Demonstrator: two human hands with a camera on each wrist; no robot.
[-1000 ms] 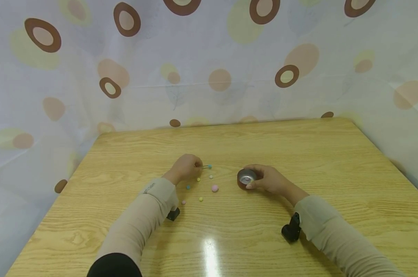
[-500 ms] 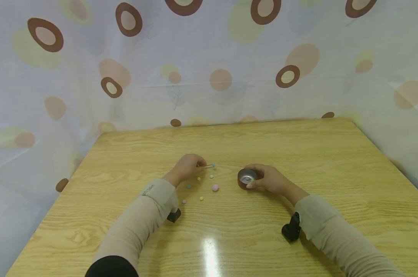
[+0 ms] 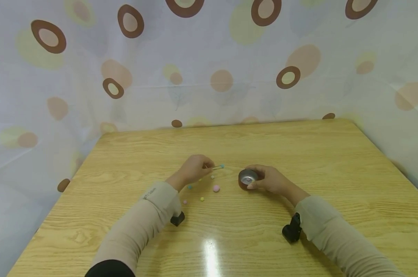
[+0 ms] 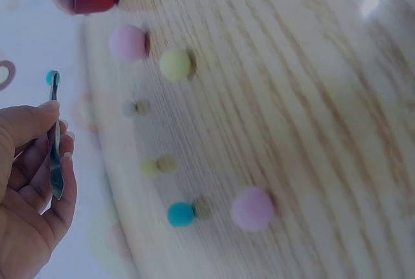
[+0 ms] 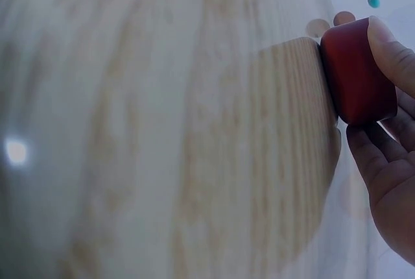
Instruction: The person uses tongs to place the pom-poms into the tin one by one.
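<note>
Though it's red outside, the cup (image 5: 356, 72) is silvery inside.

Red cup (image 5: 356, 74), silvery tweezers (image 4: 56, 178), turquoise ball (image 3: 222, 166), brown-ringed white backdrop (image 3: 202, 50)

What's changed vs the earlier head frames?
Left hand moved rightward, carrying the tweezers and pinched blue ball closer to the red cup. Nothing visibly grabbed or released. Unchanged: right hand holding the cup in place, loose balls lying on the table.

It's a curtained-off wkspace: patterned cloth (image 3: 198, 50) round wood tbl (image 3: 264, 238).
</note>
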